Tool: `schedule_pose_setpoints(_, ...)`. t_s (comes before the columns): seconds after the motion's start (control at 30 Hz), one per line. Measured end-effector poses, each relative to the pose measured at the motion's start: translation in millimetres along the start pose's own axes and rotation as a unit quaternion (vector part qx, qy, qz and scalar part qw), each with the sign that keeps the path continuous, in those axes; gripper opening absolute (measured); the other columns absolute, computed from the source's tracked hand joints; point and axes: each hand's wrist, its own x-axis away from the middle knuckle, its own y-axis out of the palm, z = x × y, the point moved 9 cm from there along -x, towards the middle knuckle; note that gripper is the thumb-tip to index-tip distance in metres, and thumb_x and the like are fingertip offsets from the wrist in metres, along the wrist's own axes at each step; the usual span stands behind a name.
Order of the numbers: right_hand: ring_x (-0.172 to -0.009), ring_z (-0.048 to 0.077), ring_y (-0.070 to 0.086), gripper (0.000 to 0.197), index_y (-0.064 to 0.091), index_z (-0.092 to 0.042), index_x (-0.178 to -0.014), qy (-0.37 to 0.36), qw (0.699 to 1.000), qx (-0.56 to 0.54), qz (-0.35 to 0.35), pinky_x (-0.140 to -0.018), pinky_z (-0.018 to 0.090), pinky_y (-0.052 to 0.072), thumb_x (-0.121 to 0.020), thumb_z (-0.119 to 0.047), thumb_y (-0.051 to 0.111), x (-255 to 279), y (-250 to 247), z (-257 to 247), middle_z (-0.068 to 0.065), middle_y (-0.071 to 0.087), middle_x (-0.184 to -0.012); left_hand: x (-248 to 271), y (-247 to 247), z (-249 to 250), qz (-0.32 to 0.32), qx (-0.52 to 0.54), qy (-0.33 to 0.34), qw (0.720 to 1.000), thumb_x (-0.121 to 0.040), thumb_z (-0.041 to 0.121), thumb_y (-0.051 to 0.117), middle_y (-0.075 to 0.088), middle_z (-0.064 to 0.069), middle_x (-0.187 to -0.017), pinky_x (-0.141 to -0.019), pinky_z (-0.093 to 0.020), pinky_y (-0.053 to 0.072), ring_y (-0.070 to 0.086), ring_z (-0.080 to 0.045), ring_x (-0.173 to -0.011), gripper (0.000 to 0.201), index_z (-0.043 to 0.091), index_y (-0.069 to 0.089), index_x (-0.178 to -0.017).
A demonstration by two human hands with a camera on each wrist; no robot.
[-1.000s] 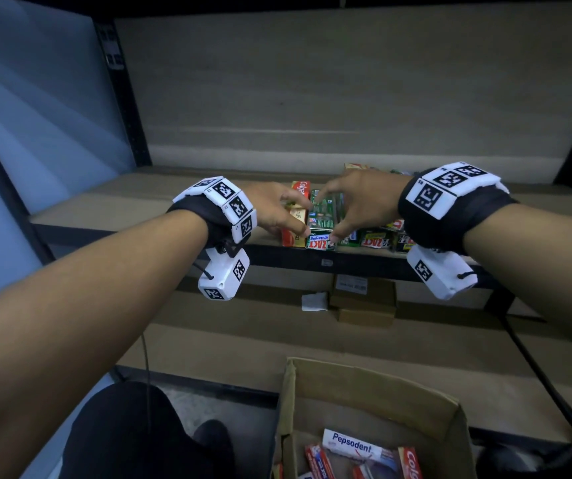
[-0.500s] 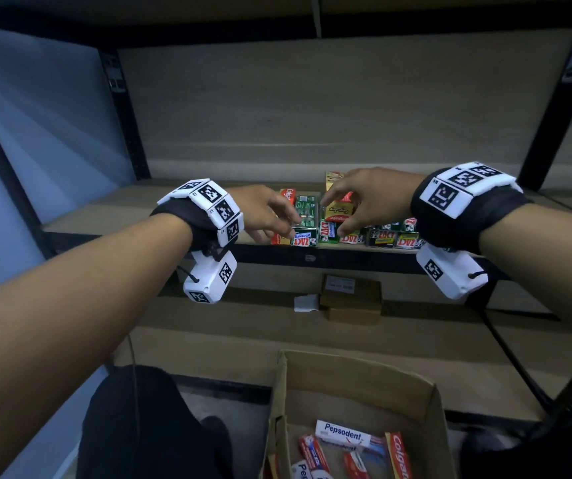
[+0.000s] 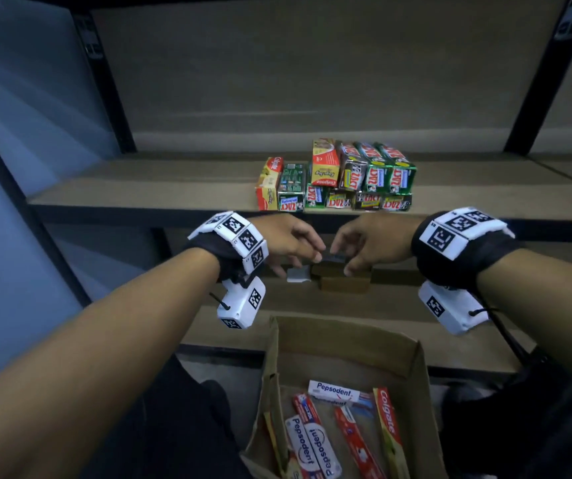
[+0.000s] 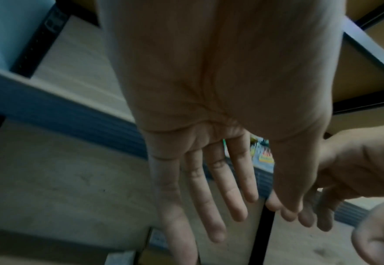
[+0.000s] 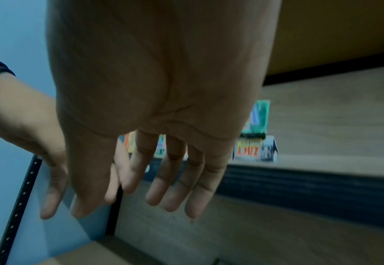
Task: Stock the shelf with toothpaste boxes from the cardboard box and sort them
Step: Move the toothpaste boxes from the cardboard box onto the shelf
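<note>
Stacked toothpaste boxes (image 3: 338,176), green, red and yellow, stand at the front edge of the wooden shelf (image 3: 160,183). Both hands hang in the air just below and in front of that edge, holding nothing. My left hand (image 3: 291,242) has its fingers straight and spread in the left wrist view (image 4: 209,193). My right hand (image 3: 364,245) is likewise relaxed and empty (image 5: 159,181). The open cardboard box (image 3: 343,344) sits below me with Pepsodent (image 3: 334,392) and Colgate (image 3: 388,418) boxes inside.
On the lower shelf (image 3: 398,314) lie a small brown carton (image 3: 345,283) and a white paper scrap (image 3: 298,275), partly behind my hands. Black uprights (image 3: 105,77) frame the shelf. Bare board lies left of the stack.
Both hands have let go of the stacked boxes and drawn back and down off the shelf edge. The head view has tilted, so the stack now shows in full.
</note>
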Motion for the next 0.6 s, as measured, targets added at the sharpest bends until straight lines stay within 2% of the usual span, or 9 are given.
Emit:
schedule_pose_setpoints(0.07, -0.096, 0.012, 0.063, 0.043, 0.066, -0.031, -0.119, 0.005, 1.000, -0.011, -0.013, -0.082, 0.025, 0.047, -0.079, -0.036, 0.080, -1.7, 25.3, 7.5, -0.007, 0.069, -0.108, -12.0, 25.9, -15.3, -0.015, 0.019, -0.013, 1.000, -0.087, 0.023, 0.073, 0.069, -0.010, -0.118, -0.078, -0.052, 0.060, 0.068, -0.020, -0.096, 0.030, 0.020, 0.067, -0.117)
schedule_pose_setpoints(0.13, -0.099, 0.015, 0.062, 0.044, 0.065, -0.028, -0.122, 0.012, 0.999, -0.018, -0.035, -0.080, 0.024, 0.044, -0.081, -0.035, 0.079, -5.2, 52.9, 15.8, -0.004, 0.067, -0.111, -21.5, 52.9, -30.7, -0.032, 0.032, -0.028, 0.999, -0.087, 0.022, 0.074, 0.068, -0.011, -0.119, -0.075, -0.051, 0.061, 0.067, -0.021, -0.096, 0.033, 0.017, 0.065, -0.119)
schedule_pose_setpoints(0.3, -0.103, 0.016, 0.063, 0.044, 0.066, -0.027, -0.121, 0.039, 0.994, -0.060, -0.087, -0.089, 0.027, 0.046, -0.081, -0.036, 0.079, -15.6, 118.4, 44.0, -0.004, 0.069, -0.109, -45.3, 112.3, -70.4, -0.064, 0.050, -0.073, 0.994, -0.086, 0.022, 0.075, 0.063, -0.008, -0.117, -0.077, -0.055, 0.059, 0.069, -0.027, -0.103, 0.040, 0.015, 0.060, -0.123)
schedule_pose_setpoints(0.4, -0.099, 0.014, 0.060, 0.043, 0.066, -0.025, -0.122, 0.060, 0.989, -0.085, -0.107, -0.088, 0.026, 0.043, -0.081, -0.034, 0.079, -21.1, 153.5, 61.5, -0.004, 0.064, -0.106, -61.4, 139.9, -100.1, -0.070, 0.059, -0.111, 0.990, -0.085, 0.023, 0.076, 0.064, -0.003, -0.112, -0.077, -0.055, 0.059, 0.069, -0.026, -0.098, 0.039, 0.018, 0.061, -0.121)
schedule_pose_setpoints(0.47, -0.101, 0.014, 0.059, 0.041, 0.067, -0.028, -0.119, 0.078, 0.985, -0.096, -0.121, -0.092, 0.028, 0.044, -0.080, -0.035, 0.079, -24.6, 177.8, 73.9, -0.007, 0.061, -0.103, -70.0, 158.3, -120.0, -0.086, 0.061, -0.129, 0.986, -0.085, 0.024, 0.076, 0.064, -0.002, -0.111, -0.077, -0.056, 0.059, 0.069, -0.026, -0.095, 0.038, 0.020, 0.062, -0.120)
schedule_pose_setpoints(0.6, -0.101, 0.015, 0.063, 0.032, 0.069, -0.029, -0.113, 0.117, 0.969, -0.135, -0.168, -0.096, 0.033, 0.050, -0.082, -0.033, 0.076, -29.0, 235.0, 99.0, -0.008, 0.067, -0.104, -80.9, 193.6, -157.6, -0.124, 0.061, -0.169, 0.976, -0.084, 0.025, 0.077, 0.063, -0.003, -0.116, -0.072, -0.052, 0.061, 0.069, -0.026, -0.093, 0.040, 0.021, 0.061, -0.120)
